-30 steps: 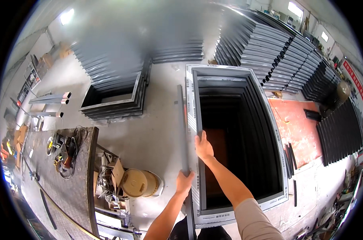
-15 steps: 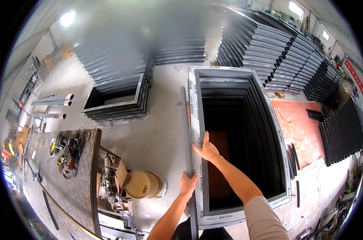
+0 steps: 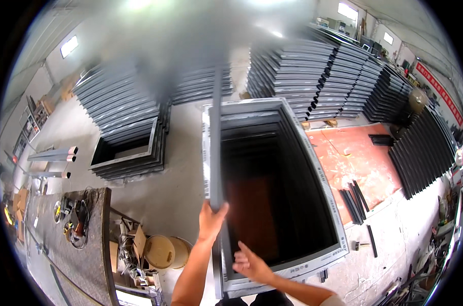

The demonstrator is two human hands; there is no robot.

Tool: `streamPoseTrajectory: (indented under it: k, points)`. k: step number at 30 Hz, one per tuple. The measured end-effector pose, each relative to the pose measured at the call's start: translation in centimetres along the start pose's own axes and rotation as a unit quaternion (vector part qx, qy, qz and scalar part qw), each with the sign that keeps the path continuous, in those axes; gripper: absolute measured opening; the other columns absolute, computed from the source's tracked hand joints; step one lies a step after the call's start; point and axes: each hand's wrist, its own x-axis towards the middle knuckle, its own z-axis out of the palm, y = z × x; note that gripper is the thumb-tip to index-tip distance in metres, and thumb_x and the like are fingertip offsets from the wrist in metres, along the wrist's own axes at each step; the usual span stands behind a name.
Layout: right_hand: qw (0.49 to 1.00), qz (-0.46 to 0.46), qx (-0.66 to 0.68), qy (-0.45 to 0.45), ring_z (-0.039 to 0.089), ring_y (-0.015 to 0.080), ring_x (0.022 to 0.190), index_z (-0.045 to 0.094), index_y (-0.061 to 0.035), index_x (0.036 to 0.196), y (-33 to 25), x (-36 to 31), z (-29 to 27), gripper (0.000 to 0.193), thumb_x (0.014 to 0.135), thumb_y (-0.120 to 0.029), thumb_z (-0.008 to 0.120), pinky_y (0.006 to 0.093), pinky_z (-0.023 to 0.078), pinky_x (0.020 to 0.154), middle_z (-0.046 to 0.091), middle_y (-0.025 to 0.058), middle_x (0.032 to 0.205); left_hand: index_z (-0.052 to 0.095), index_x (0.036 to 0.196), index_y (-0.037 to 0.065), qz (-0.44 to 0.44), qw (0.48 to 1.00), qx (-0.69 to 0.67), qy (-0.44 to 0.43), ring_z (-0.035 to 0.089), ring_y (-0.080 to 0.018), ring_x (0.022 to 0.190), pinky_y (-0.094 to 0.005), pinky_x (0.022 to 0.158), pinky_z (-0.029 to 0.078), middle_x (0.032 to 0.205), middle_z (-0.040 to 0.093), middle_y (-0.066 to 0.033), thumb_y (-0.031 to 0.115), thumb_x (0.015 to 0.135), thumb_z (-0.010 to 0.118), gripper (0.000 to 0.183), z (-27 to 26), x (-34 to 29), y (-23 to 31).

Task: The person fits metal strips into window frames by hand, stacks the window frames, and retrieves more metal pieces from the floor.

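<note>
My left hand [image 3: 212,220] is closed round a long grey metal profile bar [image 3: 217,143], which rises in front of the left side of a stack of rectangular window frames [image 3: 313,153]. The bar's lower end reaches down near my body, at the near left corner of the stack. Over the dark opening of the frames, close to their near side, hovers my right hand [image 3: 253,266]. Its forefinger is stretched out, the other fingers are loosely bent, and nothing is in it. The top frame carries pale printed protective film along its faces.
A workbench [image 3: 83,260] with power tools and cables stands at left, beside a tan bucket [image 3: 160,251]. More stacked frames [image 3: 124,153] lie ahead left, with tall piles [image 3: 302,76] behind. At right, short black strips [image 3: 354,204] lie by a reddish sheet [image 3: 353,158].
The bar has gone from beside the stack to above its left side, raised in my left hand. My right hand has left the frame's left side and drawn nearer me. The view has shifted.
</note>
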Motion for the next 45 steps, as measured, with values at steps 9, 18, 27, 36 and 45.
streamPoseTrajectory:
  k: [9,18,27,36,45]
  points:
    - [0.978,0.016,0.128,0.165,0.059,0.0129,0.067,0.025,-0.0005,0.148,-2.1,-8.9,-12.6,0.066,0.097,-0.022,0.062,0.0276,0.051,0.059,0.063,0.0113,0.088,0.053,0.090,0.004,-0.128,0.962,-0.189,-0.148,0.052,-0.0137,0.051,-0.0270,0.048,0.043,0.069,0.056,-0.0035,0.033,0.086,0.077,0.038,24.6,3.3,-1.2]
    - [0.942,0.066,-0.187,0.271,0.055,0.0113,0.055,0.039,0.0042,0.142,-2.1,-6.9,-26.4,0.063,0.092,-0.023,0.067,0.0271,0.045,0.050,0.060,0.0056,0.069,0.056,0.129,-0.003,-0.153,0.975,-0.025,-0.160,0.054,-0.0362,0.123,-0.0400,0.101,0.042,0.129,0.059,-0.0224,0.051,0.103,0.035,0.063,36.3,1.0,-12.2]
    - [0.958,0.063,-0.115,0.255,0.055,0.0153,0.047,0.043,-0.0019,0.140,0.4,-4.5,-29.5,0.056,0.093,-0.025,0.065,0.0296,0.044,0.046,0.057,0.0058,0.063,0.058,0.125,0.001,-0.110,0.985,-0.021,-0.129,0.060,-0.0297,0.111,-0.0396,0.096,0.045,0.118,0.064,-0.0165,0.053,0.102,0.039,0.060,37.2,2.1,-11.6]
    - [0.910,-0.102,-0.351,0.197,0.065,0.0208,0.072,0.053,-0.0013,0.131,-1.5,-5.5,-32.8,0.042,0.093,-0.016,0.064,0.0312,0.053,0.068,0.066,0.0127,0.087,0.058,0.124,0.011,-0.227,0.934,-0.143,-0.237,0.061,-0.0160,0.095,-0.0355,0.081,0.051,0.104,0.064,-0.0016,0.037,0.102,0.051,0.035,35.6,1.6,-11.2]
    - [0.896,0.005,-0.312,0.315,0.066,0.0239,0.096,0.062,0.0022,0.120,-2.1,-9.0,-39.1,0.031,0.093,-0.014,0.062,0.0300,0.052,0.080,0.067,0.0159,0.109,0.049,0.139,0.008,-0.233,0.931,-0.101,-0.263,0.058,-0.0139,0.104,-0.0381,0.091,0.049,0.119,0.061,-0.0012,0.040,0.102,0.050,0.049,36.3,1.6,-10.7]
